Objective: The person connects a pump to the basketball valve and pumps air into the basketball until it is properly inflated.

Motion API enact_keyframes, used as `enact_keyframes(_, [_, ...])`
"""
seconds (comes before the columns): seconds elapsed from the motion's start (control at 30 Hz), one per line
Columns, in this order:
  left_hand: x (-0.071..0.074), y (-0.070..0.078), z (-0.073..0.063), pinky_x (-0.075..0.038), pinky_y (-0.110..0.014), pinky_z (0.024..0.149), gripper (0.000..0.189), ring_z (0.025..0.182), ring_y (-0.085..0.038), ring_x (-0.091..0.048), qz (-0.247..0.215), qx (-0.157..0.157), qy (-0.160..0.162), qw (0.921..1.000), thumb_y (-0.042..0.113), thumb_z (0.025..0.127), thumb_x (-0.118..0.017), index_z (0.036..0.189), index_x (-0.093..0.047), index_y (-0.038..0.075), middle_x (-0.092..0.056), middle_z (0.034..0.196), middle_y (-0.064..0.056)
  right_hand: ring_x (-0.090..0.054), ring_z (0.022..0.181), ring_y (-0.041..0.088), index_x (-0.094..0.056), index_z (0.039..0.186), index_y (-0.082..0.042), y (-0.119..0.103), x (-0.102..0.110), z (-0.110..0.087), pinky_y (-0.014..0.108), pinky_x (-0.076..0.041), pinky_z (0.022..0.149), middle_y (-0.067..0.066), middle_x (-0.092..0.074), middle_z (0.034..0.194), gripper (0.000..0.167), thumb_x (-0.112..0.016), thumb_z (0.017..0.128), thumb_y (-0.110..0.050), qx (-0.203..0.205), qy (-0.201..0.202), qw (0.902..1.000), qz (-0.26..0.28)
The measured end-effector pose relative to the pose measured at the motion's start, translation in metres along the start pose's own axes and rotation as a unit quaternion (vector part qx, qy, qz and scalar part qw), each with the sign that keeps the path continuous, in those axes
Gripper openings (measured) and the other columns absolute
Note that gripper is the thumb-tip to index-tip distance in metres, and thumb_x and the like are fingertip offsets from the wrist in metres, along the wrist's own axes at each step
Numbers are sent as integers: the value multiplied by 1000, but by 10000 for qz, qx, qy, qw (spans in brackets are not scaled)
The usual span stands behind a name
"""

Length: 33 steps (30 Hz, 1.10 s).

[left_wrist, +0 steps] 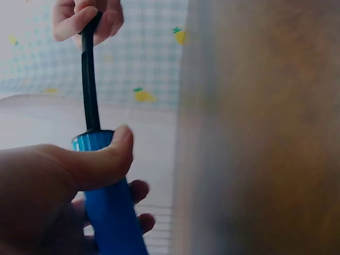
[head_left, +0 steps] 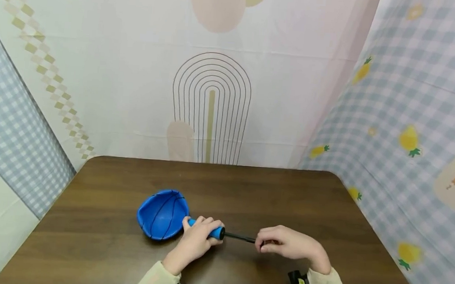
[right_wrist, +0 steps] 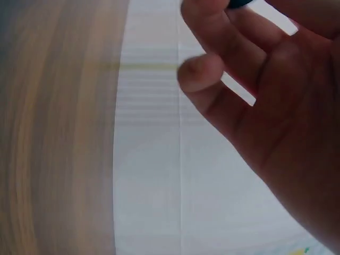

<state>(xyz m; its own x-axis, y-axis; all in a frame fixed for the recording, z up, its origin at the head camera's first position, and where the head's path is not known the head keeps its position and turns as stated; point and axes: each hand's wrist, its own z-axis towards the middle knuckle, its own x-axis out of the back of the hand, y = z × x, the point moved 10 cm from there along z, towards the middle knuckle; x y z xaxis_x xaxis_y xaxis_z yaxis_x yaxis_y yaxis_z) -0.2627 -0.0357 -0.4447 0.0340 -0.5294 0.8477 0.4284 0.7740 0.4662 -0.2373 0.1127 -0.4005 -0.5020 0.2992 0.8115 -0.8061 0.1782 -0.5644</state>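
Note:
A blue hand pump (head_left: 217,233) lies crosswise between my two hands, its black rod (head_left: 239,237) drawn out toward the right. My left hand (head_left: 197,240) grips the blue barrel (left_wrist: 109,204), thumb across it near the rod end in the left wrist view. The fingers of my right hand (head_left: 292,243) hold the black handle at the rod's far end; most of that handle is hidden by the fingers. Left of the pump, a deflated blue ball (head_left: 163,215) with black lines sits caved in like a bowl, close to my left fingertips.
A dark brown wooden table (head_left: 248,187) lies under everything, with rounded far corners. Behind it hangs a pale patterned cloth (head_left: 136,87). Blue checked cloth (head_left: 392,105) with yellow fruit prints hangs on the right side. Black straps (head_left: 298,279) sit at the wrists.

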Motion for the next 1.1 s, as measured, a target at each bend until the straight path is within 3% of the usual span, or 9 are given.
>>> enact_keyframes(0.17, [-2, 19, -11, -36, -51, 88, 31, 89, -19, -58, 554, -303, 740, 9953, 31, 77, -79, 105, -67, 23, -68, 91, 4, -48, 74, -1, -57, 98, -19, -5, -9, -5, 13, -45, 67, -3, -56, 87, 12, -53, 97, -8, 195, 301, 9994, -12])
enact_keyframes(0.23, [-2, 27, -16, -38, -47, 86, 32, 88, -18, -59, 626, -438, 857, 9934, 30, 76, -79, 105, -67, 22, -68, 90, 5, -49, 74, 0, -56, 97, -19, -8, -15, 0, 14, -45, 68, -4, -54, 87, 13, -52, 97, -6, 251, 486, 9985, -46])
enact_keyframes(0.4, [-5, 40, -22, -40, -46, 88, 30, 89, -16, -61, 604, -665, 664, 9937, 22, 76, -79, 104, -67, 22, -67, 88, 6, -49, 75, -3, -56, 95, -17, -13, -36, 20, 9, -42, 71, -7, -53, 87, 9, -49, 100, -16, 177, 680, 9962, -507])
enact_keyframes(0.53, [-7, 38, -21, -41, -47, 92, 31, 89, -16, -61, 584, -649, 491, 9950, 9, 74, -76, 100, -68, 23, -67, 88, 8, -50, 77, -4, -59, 96, -19, -9, -45, 30, 7, -41, 73, -11, -55, 90, 13, -49, 100, -25, -112, 629, 9939, -903])
enact_keyframes(0.63, [-10, 32, -19, -42, -46, 92, 31, 90, -15, -62, 649, -613, 362, 9953, 8, 73, -73, 99, -68, 24, -68, 89, 8, -52, 79, -4, -62, 99, -21, -4, -45, 32, 10, -43, 75, -13, -58, 92, 14, -50, 100, -28, -364, 455, 9946, -859])
enact_keyframes(0.77, [-8, 19, -12, -42, -46, 91, 27, 91, -16, -63, 580, -450, 83, 9973, 12, 76, -71, 99, -68, 25, -69, 93, 8, -54, 83, -5, -63, 105, -23, -2, -36, 28, 14, -47, 77, -14, -60, 98, 16, -49, 101, -30, -571, 192, 9960, -656])
enact_keyframes(0.87, [-1, 10, -5, -41, -48, 94, 24, 93, -17, -62, 348, -253, -69, 9991, 14, 81, -70, 102, -68, 26, -69, 96, 7, -55, 83, -4, -62, 105, -26, -5, -16, 20, 16, -48, 76, -12, -62, 98, 13, -50, 101, -27, -544, 210, 9970, -514])
enact_keyframes(1.0, [9, 5, 3, -40, -49, 96, 24, 96, -20, -62, 168, -98, 62, 9998, 16, 82, -72, 103, -67, 26, -70, 98, 5, -54, 81, -3, -61, 102, -24, -12, 12, 7, 17, -48, 73, -8, -62, 94, 11, -54, 99, -17, -222, 500, 9971, -525])
enact_keyframes(1.1, [14, 9, 5, -40, -49, 95, 28, 96, -22, -62, 195, -158, 286, 9993, 13, 80, -75, 104, -67, 23, -70, 97, 3, -53, 79, -2, -61, 99, -22, -15, 19, 7, 16, -47, 72, -8, -59, 90, 12, -56, 97, -11, 23, 814, 9943, -690])
